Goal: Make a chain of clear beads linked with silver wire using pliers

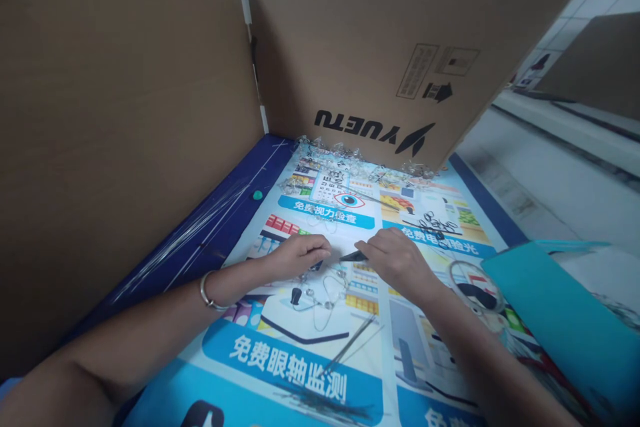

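My left hand (299,256), with a bangle on the wrist, is closed in a pinch over the middle of the printed sheet. A thin wire chain with clear beads (327,305) runs from under its fingertips and lies in loops on the sheet. My right hand (397,259) faces it from the right, closed around a small dark tool with a pointed tip (354,256). That tip points left, toward my left fingers, with a small gap between. The tool's handle is hidden in my palm, so its exact kind is unclear.
Thin dark wires (350,345) lie nearest me. Clear beaded pieces (340,152) line the sheet's far edge; black rings (436,225) lie to the right. Cardboard walls (370,53) stand left and behind. A teal folder (560,320) sits at right, a green bead (257,195) at left.
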`<state>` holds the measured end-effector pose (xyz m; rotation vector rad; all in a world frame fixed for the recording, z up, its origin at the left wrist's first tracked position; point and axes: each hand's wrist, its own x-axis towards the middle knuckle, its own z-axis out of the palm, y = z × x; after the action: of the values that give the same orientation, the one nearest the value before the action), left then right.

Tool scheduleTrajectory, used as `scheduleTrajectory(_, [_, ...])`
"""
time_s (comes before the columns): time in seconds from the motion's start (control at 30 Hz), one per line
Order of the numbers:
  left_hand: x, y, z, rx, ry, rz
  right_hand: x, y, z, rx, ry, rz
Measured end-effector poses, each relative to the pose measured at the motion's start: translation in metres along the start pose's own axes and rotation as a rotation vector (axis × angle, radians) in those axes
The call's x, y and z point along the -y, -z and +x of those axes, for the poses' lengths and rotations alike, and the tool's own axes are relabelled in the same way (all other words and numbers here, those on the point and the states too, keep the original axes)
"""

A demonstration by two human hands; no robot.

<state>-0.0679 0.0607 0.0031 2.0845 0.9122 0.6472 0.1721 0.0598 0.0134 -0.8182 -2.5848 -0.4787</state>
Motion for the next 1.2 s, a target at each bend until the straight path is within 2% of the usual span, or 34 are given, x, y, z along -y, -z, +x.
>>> scheduleTrajectory(0.17, [0.002,-0.001,0.001,0.031,-0.028,0.052,0.003,-0.003,0.001,-0.022,-0.046,0.006])
scheduleTrajectory(0.4, [0.001,-0.001,0.0,0.016,-0.042,0.084,-0.008,0.003,-0.003,0.112,0.041,-0.102])
scheduleTrajectory(0.63, [0.006,0.001,0.0,0.031,-0.263,0.244,-0.009,-0.003,-0.006,0.139,0.041,-0.123])
scheduleTrajectory(0.93, [-0.006,-0.005,-0.004,0.051,-0.484,0.757,-0.006,-0.008,-0.005,0.148,0.02,-0.124])
scheduleTrajectory(1.2, [-0.016,-0.005,-0.001,0.13,-0.54,0.927,-0.008,-0.008,-0.006,0.112,-0.004,-0.092])
